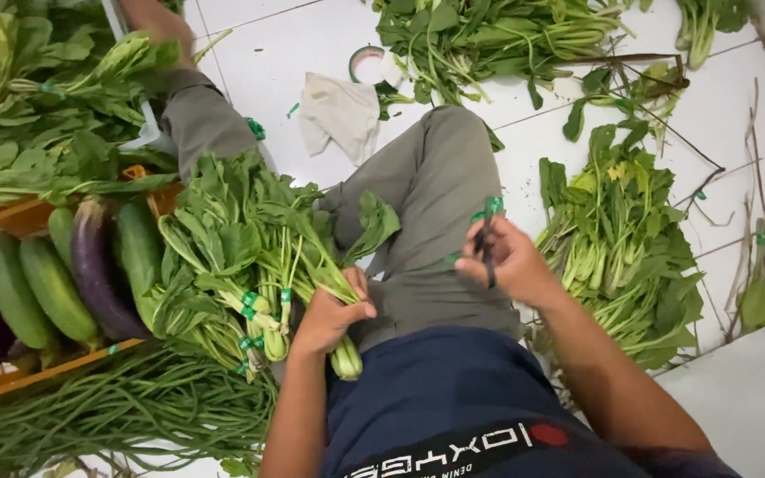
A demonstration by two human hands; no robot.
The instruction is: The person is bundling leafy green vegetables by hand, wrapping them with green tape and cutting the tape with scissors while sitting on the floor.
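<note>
My left hand (328,312) grips a bunch of leafy greens (312,239) by its stems, the cut ends pointing down over my lap. My right hand (506,261) is raised beside it and pinches a dark thin tool with a strip of green tape (490,211) at its top. Several tied bunches of greens (214,265) with green tape bands lie just left of the left hand. I sit on a white tiled floor (258,53) with grey trousers (440,177) stretched out.
An orange crate (11,379) at the left holds cucumbers (46,288) and eggplants (95,270). Long beans (126,407) lie below it. Loose greens (617,257) pile at my right and more (480,40) at the top. A cloth (340,111) and tape roll (367,64) lie ahead.
</note>
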